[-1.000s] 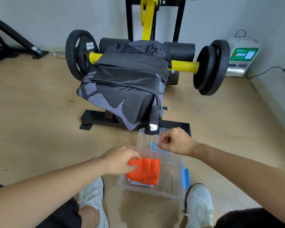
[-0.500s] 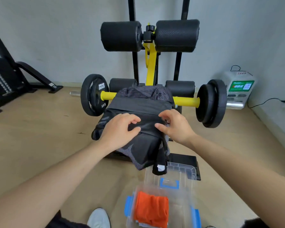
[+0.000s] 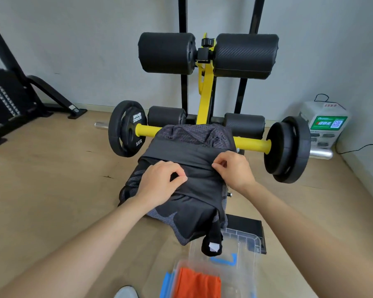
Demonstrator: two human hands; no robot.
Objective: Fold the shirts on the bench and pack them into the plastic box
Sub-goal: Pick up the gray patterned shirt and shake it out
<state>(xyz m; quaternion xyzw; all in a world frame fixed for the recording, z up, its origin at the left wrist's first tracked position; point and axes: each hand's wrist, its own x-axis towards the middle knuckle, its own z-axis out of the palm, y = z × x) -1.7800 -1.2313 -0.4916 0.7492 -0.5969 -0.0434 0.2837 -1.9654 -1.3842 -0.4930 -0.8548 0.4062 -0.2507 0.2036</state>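
Note:
Dark shirts lie heaped over the gym bench; the top one is a black shirt, with a mesh one behind it and a grey-patterned one hanging below. My left hand pinches the black shirt's fabric on its left side. On the right, my right hand pinches that shirt's folded edge. The clear plastic box stands on the floor below the bench, with a folded orange shirt inside.
A yellow bar with black weight plates crosses behind the shirts. Black roller pads rise above. The bench's black foot lies behind the box. A white device with a cable sits by the right wall. My shoe is near the box.
Both hands left the box and the orange shirt, rose to the bench and took hold of the black shirt. The view tilted up.

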